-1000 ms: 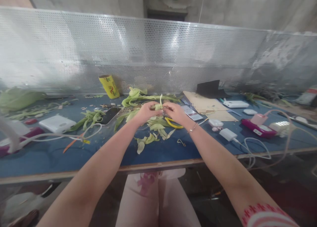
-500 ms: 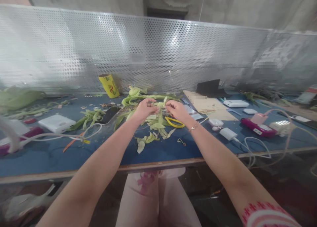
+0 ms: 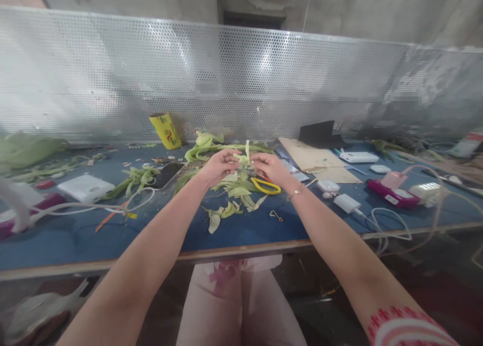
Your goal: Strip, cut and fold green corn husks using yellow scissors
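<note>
My left hand (image 3: 222, 166) and my right hand (image 3: 270, 168) face each other above the table's middle. Between their fingertips is a pale green strip of corn husk (image 3: 244, 160), pinched from both sides, with one end sticking upward. Fingers of both hands are closed on it; its finer shape is too small to make out. Beneath lie loose husk pieces (image 3: 241, 191), some reaching toward the front. Scissors with yellow handles (image 3: 266, 186) rest just below my right hand, blades mostly hidden. Behind the hands are longer green husks (image 3: 204, 147).
Left of the hands are a phone (image 3: 168, 176), a husk bundle (image 3: 136, 179), a white box (image 3: 86, 188) and cables. A yellow can-like tube (image 3: 166, 131) leans near the perforated metal screen (image 3: 241, 79). Cardboard (image 3: 313, 157), a white charger (image 3: 347, 203) and a purple power strip (image 3: 393, 193) lie to the right.
The husk strip between my fingers has shifted, and its end now stands more upright. My right hand's fingers have moved slightly; both hands stay in nearly the same place.
</note>
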{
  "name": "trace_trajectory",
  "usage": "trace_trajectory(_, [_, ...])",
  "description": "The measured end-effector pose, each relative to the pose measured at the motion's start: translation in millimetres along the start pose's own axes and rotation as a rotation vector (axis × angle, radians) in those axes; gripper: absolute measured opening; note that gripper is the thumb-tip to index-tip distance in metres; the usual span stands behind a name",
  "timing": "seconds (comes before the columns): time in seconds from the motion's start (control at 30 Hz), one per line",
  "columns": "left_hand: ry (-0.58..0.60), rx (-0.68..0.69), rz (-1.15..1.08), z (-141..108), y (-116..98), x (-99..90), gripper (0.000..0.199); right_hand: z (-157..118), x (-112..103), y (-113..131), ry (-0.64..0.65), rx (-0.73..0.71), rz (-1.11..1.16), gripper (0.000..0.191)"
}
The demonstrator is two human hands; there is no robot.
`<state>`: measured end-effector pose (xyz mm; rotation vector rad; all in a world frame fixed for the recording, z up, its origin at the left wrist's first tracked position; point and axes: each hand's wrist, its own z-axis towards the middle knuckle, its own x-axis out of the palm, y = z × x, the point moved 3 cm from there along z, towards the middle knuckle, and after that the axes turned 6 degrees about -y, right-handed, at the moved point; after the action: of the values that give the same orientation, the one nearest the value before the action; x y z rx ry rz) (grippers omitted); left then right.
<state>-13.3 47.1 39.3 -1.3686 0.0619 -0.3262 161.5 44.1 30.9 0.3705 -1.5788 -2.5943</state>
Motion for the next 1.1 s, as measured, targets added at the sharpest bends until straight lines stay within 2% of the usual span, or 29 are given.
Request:
trace_trajectory(0.47, [0.048,-0.090,0.053,-3.1,-4.9,1.0,0.024,1.5,-9.8,-10.5,0.154,0.209,0.276,0.022])
trace_trajectory(0.57, [0.018,-0.095,0.035,-3.1,-3.5,3.1,0.023,-0.4,-10.6,-6.7,0.180,0.190,0.224,0.021])
trace_trajectory(0.67, [-0.053,-0.078,-0.017,-1.9,-0.6,4.4,0.023,-2.5,-5.6,-0.5,0.193,0.069,0.032,0.022])
trace_trajectory(0.73, [-0.104,-0.066,-0.038,-0.6,2.6,4.9,0.025,-3.2,-0.6,3.8,0.138,-0.060,-0.146,0.024])
trace_trajectory(0.83, [-0.142,-0.050,-0.058,0.7,8.1,6.7,0.027,-3.0,5.2,7.5,-0.026,-0.224,-0.345,0.025])
trace_trajectory(1.0, [-0.126,-0.025,-0.095,-1.5,12.4,12.9,0.022,-2.3,5.4,6.4,-0.272,-0.239,-0.491,0.025])
trace_trajectory(1.1, [-0.114,-0.015,-0.113,-2.9,11.7,14.8,0.021,-2.6,5.0,6.8,-0.322,-0.249,-0.472,0.031])
